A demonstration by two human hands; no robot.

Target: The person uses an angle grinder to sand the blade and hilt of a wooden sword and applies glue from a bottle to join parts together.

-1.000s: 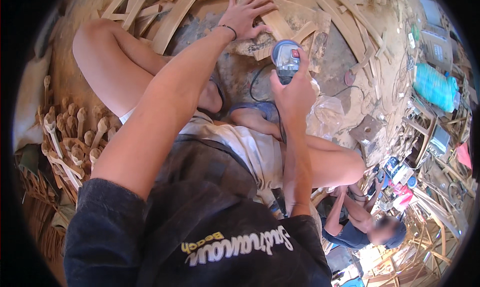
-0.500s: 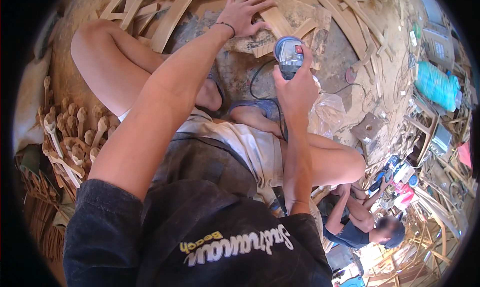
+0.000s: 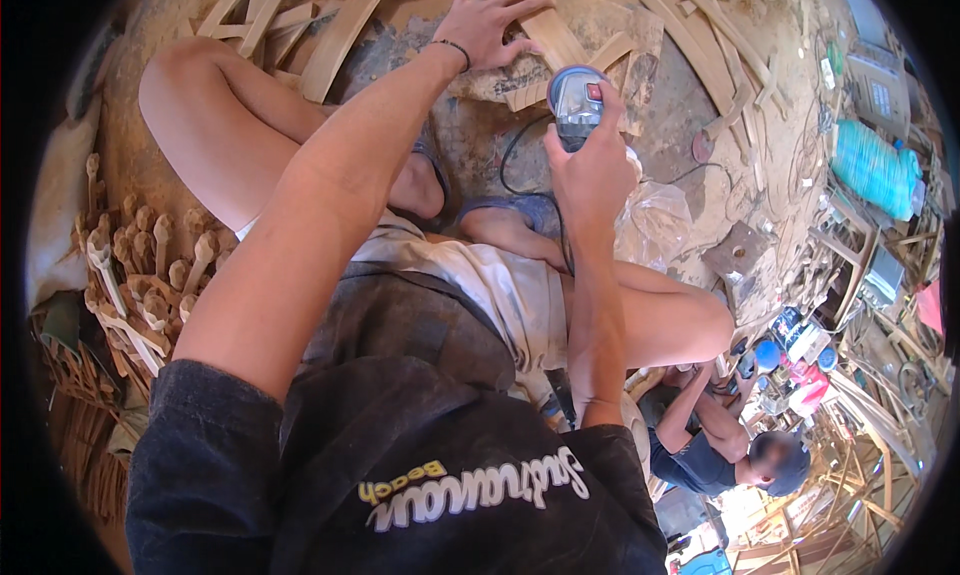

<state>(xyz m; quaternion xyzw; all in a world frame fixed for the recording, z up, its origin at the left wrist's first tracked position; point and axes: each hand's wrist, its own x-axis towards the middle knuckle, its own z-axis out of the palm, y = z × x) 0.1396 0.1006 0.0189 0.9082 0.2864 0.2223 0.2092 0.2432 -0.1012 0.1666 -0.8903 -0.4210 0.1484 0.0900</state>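
Note:
My right hand (image 3: 592, 165) is wrapped round a small electric sander (image 3: 578, 105) with a grey body, a red switch and a round pad at its far end. The pad sits at the near end of a pale, flat wooden piece (image 3: 556, 37); whether they touch, I cannot tell. My left hand (image 3: 490, 23) lies over that piece farther up, fingers spread and thumb apart, pressing from above. Beneath is a worn board (image 3: 640, 35), with a short wooden offcut (image 3: 612, 53) beside the pad. A black cord (image 3: 508, 165) loops to the left of the sander.
Curved wooden slats (image 3: 345, 40) lie at the far left, more slats (image 3: 700, 50) at the far right. Carved wooden pieces (image 3: 150, 245) are heaped on the left. A clear plastic bag (image 3: 655, 215) lies by my right forearm. Another person (image 3: 700, 450) sits at the lower right.
The sander and my right hand have shifted very slightly away from me. My left hand stays in place. At the lower right, the other person's arms and a blue tool have moved.

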